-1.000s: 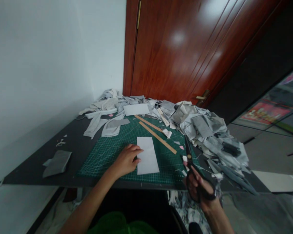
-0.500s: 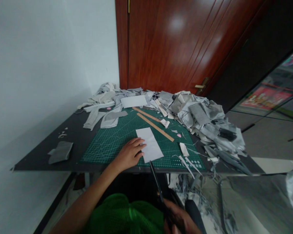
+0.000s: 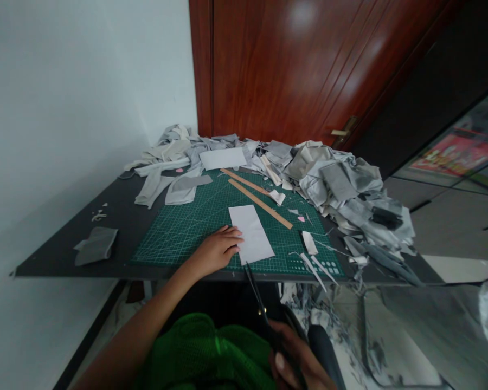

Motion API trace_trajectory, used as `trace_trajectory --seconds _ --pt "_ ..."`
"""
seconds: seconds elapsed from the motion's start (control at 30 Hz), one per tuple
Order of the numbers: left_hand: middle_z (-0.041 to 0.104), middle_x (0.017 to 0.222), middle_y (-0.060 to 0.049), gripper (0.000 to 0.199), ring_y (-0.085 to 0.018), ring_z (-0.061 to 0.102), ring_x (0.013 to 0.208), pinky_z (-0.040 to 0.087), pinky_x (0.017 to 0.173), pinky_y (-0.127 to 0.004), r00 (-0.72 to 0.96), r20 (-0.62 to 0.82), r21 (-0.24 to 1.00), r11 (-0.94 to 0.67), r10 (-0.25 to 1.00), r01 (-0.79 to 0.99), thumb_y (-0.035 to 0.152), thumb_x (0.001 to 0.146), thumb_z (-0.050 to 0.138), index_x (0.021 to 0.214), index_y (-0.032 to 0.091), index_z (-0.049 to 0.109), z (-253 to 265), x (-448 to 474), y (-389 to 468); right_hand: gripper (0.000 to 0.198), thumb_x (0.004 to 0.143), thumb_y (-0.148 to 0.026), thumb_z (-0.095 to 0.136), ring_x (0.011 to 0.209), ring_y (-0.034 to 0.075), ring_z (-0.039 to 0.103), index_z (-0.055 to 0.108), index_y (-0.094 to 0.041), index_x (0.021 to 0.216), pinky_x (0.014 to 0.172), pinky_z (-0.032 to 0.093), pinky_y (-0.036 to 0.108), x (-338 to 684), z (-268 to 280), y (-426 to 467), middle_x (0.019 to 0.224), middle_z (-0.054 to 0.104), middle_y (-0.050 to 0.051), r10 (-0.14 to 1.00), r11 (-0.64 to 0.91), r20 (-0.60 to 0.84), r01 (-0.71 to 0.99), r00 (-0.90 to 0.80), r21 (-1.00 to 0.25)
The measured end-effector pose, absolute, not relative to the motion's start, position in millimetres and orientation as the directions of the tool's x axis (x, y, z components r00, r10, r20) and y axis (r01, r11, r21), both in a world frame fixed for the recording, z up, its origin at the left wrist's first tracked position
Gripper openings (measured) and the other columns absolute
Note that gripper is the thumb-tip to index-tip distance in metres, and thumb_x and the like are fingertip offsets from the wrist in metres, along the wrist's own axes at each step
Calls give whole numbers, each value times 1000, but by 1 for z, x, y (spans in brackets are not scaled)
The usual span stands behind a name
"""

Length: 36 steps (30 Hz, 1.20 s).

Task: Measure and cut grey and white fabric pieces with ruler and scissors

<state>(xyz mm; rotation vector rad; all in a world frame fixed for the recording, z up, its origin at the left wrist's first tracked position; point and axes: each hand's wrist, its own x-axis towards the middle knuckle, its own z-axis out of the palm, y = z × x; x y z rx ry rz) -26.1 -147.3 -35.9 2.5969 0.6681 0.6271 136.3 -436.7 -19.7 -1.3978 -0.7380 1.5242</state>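
Observation:
A white rectangular sheet, paper or cloth [image 3: 252, 235], lies flat on the green cutting mat [image 3: 179, 238]. My left hand [image 3: 218, 249] rests on its left edge, fingers stretched out and lying flat. Long black scissors [image 3: 255, 290] are in my right hand [image 3: 295, 355], below the table's front edge. Their tips are at the sheet's near left corner, the blades slightly parted; whether they touch the sheet I cannot tell. Two wooden rulers [image 3: 260, 203] lie slantwise beyond the sheet.
Grey and white cloth pieces [image 3: 341, 184] are heaped along the back and right of the table. Another white sheet [image 3: 223, 158] lies at the back. Narrow white strips [image 3: 313, 271] are at the mat's right. A folded grey cloth [image 3: 96, 246] sits at left; scraps litter the floor.
The scissors' blades have parted slightly, and their tips have shifted a little left along the sheet's near edge. My left hand stays on the sheet. The whole view has shifted slightly.

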Motion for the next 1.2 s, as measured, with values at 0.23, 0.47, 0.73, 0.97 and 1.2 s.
trace_trajectory --seconds 0.23,0.47,0.73,0.97,1.2 --pt "69 132 -8 27 -24 58 132 35 121 -48 774 341 481 -807 533 343 17 92 63 117 21 74 -40 -25 -145 81 70 -76 75 49 8 44 55 -25 130 50 35 22 117 -22 -420 72 60 -4 855 -482 -516 -286 50 -828" --pt "69 132 -6 29 -23 58 132 35 121 -49 776 342 492 -805 529 332 15 92 64 118 23 73 -37 -24 -146 85 70 -75 76 46 7 45 53 -21 132 47 34 21 112 -18 -416 70 62 -3 854 -461 -511 -308 103 -832" --pt "70 129 -6 29 -25 58 130 39 118 -49 770 383 503 -814 511 290 14 92 63 117 24 75 -35 -24 -146 89 69 -72 78 48 9 48 53 -20 136 46 37 22 109 -29 -423 74 64 -1 844 -430 -505 -334 183 -839" --pt "70 129 -6 27 -25 57 131 40 117 -48 779 379 498 -820 499 284 15 93 64 115 24 76 -35 -23 -145 90 69 -73 78 46 8 44 52 -20 138 46 37 22 108 -32 -422 67 60 -4 843 -441 -515 -349 154 -827" --pt "69 130 -6 26 -25 56 131 39 118 -49 784 364 503 -815 502 288 16 93 62 114 25 75 -34 -23 -146 88 70 -72 78 44 8 42 51 -23 138 43 32 21 105 -37 -423 71 64 -2 846 -436 -510 -347 158 -830"
